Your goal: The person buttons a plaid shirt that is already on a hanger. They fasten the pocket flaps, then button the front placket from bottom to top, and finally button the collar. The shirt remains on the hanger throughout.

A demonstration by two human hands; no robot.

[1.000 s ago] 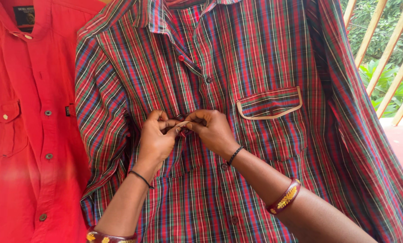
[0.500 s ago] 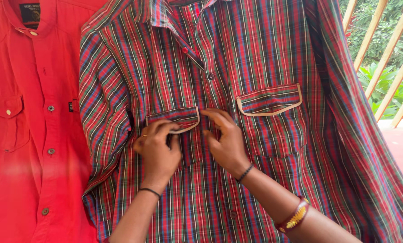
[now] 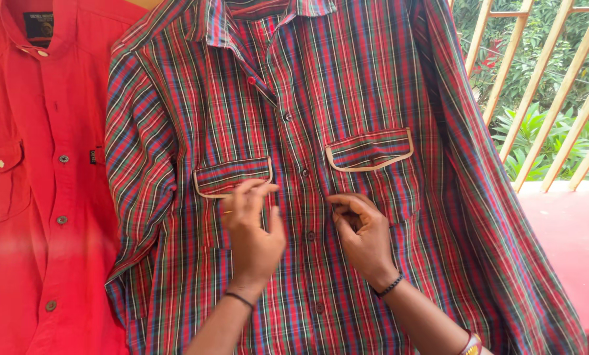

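Left hand (image 3: 253, 230) lies loosely open on the plaid shirt (image 3: 366, 79); right hand (image 3: 365, 231), fingers curled, touches it. Two pockets, two shirts.

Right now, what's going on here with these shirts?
A person has both hands on a hanging plaid shirt. The left hand lies just below the left-side pocket flap, and the right hand rests beside the button placket, fingers curled. A red shirt hangs alongside, untouched.
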